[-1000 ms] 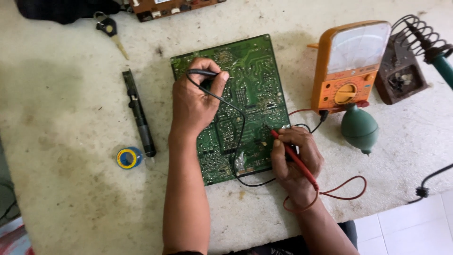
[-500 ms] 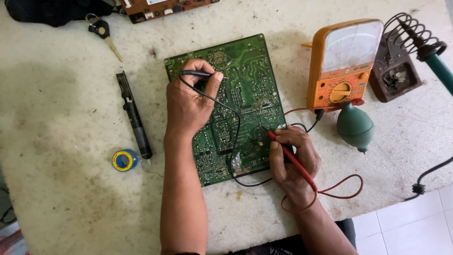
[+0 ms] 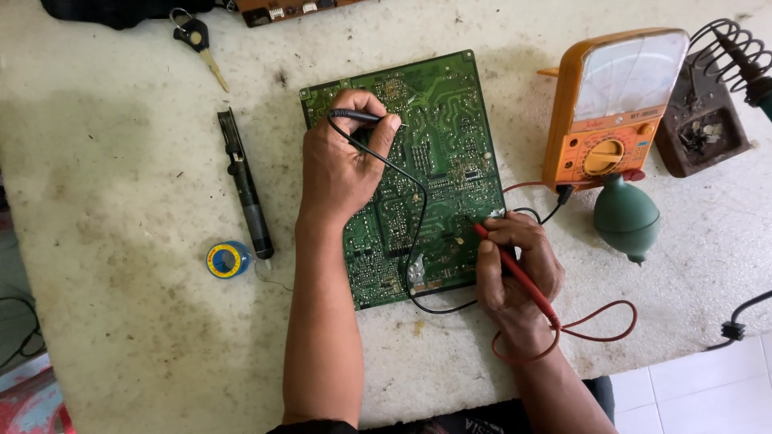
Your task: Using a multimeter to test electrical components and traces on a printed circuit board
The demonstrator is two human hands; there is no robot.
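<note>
My left hand [image 3: 346,165] pinches the black probe [image 3: 358,116] near the top of the green circuit board [image 3: 438,128] lying flat on the bench [image 3: 121,161], while my right hand [image 3: 519,273] grips the red probe [image 3: 515,269], its tip seemingly touching the board's lower right edge, beside the orange multimeter [image 3: 611,104].

Soldering iron [image 3: 752,68] cut off; probe tips hidden

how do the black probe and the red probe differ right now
The black probe is in the left hand, touching the upper part of the green circuit board; the red probe is in the right hand, touching the board's lower right. The black one lies nearly level, the red one slants. Both are pinched like pens, and their leads run to the orange multimeter.
</note>
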